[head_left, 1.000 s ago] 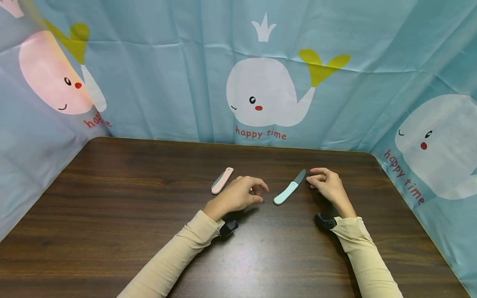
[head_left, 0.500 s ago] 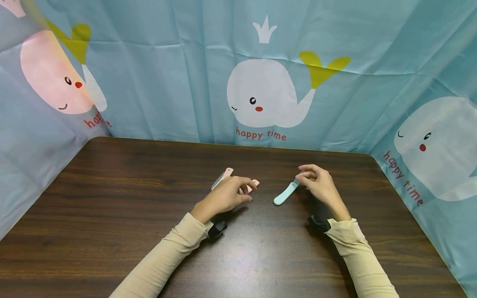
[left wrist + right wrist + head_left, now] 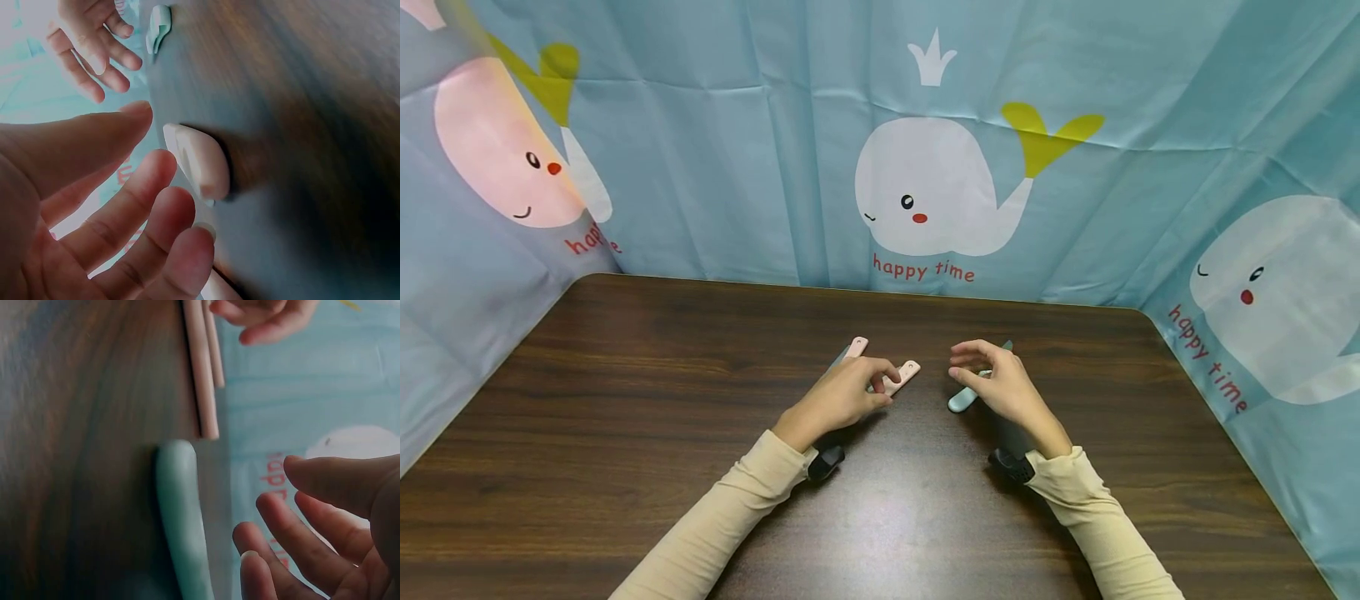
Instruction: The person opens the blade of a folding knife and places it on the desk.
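Note:
My left hand (image 3: 842, 390) hovers over a pink-handled folding knife (image 3: 907, 374), its fingers loosely bent and holding nothing. In the left wrist view a gap shows between those fingers and the pink handle (image 3: 203, 161). Behind that hand lies another pink-handled folding knife (image 3: 856, 347), its grey blade folded alongside the handle and partly hidden. To the right, my right hand (image 3: 1000, 382) is above a mint-green folding knife (image 3: 962, 401) with its blade out, covering its middle. The right wrist view shows the mint handle (image 3: 181, 512) apart from the relaxed fingers.
All the knives lie on a dark wood-grain table (image 3: 647, 375). A light blue curtain (image 3: 715, 167) with printed whales hangs along the table's back and sides. A black wrist device (image 3: 826, 463) sits under the left wrist, another (image 3: 1011, 465) under the right.
My left hand has shifted left, uncovering the end of one pink knife. From beside the mint knife's blade, my right hand has moved left over the knife. The knives stay in place.

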The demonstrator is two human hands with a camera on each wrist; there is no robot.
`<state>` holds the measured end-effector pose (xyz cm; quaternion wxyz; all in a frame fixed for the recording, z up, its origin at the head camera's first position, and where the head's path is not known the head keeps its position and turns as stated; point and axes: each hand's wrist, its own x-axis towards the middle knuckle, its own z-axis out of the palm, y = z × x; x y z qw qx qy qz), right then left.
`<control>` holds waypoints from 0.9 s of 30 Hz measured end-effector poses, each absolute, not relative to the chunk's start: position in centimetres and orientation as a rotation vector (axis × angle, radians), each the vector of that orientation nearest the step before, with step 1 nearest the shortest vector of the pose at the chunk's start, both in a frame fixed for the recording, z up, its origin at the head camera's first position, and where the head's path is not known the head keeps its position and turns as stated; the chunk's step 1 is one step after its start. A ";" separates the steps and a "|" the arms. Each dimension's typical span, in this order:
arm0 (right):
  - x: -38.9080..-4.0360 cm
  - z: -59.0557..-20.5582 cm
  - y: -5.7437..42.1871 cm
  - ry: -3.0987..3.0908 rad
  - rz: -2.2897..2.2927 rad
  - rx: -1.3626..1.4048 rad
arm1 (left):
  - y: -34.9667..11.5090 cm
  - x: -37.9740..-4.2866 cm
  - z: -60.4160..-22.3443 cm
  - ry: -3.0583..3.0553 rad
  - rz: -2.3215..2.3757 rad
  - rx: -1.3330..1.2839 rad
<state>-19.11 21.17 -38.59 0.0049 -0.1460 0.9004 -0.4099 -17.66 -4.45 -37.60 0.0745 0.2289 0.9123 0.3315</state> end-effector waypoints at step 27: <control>-18.3 -39.8 18.9 2.655 -1.181 -0.735 | -5.3 -17.5 -38.3 2.778 0.857 0.409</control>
